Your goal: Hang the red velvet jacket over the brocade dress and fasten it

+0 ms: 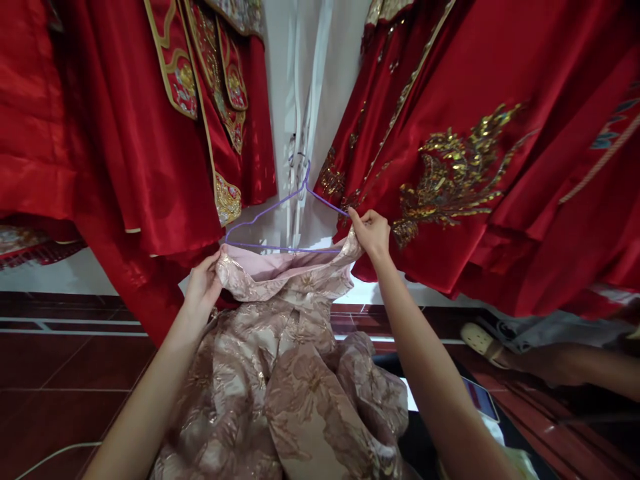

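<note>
A pale pink brocade garment [280,373] with a floral weave hangs down between my arms. My left hand [204,283] is closed on its top edge at the left. My right hand [370,232] pinches the top edge at the right, and its fingertips touch the right end of a purple wire hanger [273,230]. The hanger sits just above the garment's opening, its hook up against a white surface.
Red satin robes with gold embroidery hang at the left [150,133] and right [475,167]. A white wall strip [310,80] shows between them. Dark red floor tiles [65,380] lie below. Another person's foot in a beige sandal [483,341] rests at the right.
</note>
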Tool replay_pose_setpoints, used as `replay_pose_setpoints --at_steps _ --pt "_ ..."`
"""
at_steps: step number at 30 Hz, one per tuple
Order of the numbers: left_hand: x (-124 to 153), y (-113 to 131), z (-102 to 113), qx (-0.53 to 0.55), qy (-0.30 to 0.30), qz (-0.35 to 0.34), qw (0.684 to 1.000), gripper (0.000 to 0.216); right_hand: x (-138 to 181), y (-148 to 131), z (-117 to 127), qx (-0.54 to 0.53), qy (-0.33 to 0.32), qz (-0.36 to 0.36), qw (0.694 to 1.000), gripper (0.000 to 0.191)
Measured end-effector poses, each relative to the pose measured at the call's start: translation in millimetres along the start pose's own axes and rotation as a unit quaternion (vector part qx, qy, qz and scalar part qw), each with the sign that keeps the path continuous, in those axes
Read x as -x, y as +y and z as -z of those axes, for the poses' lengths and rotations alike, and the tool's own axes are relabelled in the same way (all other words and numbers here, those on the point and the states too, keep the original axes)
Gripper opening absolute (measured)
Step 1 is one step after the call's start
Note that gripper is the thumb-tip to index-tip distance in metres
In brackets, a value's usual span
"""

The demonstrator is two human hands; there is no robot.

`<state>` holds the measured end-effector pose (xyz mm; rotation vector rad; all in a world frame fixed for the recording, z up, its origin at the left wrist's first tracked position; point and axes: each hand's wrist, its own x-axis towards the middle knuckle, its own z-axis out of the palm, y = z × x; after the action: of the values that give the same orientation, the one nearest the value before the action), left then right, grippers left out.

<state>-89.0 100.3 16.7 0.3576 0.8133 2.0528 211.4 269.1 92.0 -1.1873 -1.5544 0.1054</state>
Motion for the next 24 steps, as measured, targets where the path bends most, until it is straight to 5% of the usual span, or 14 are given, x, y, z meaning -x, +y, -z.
replay_pose_setpoints --at_steps 8,14,24 --pt "10.1 -17.6 8.3 -0.101 0.036 0.111 0.988 0.012 -2.0 0.2 -1.2 0.002 0.0 -0.006 1.0 0.043" --pt "10.8 5.8 25.2 -0.115 0.069 -0.018 0.991 0.009 0.8 -3.4 -4.8 -0.003 0.009 -0.027 1.0 0.037" --pt "5.6 2.8 5.1 -0.007 0.041 -0.052 0.998 0.02 -1.8 -5.6 -1.8 0.003 0.017 -0.018 1.0 0.036"
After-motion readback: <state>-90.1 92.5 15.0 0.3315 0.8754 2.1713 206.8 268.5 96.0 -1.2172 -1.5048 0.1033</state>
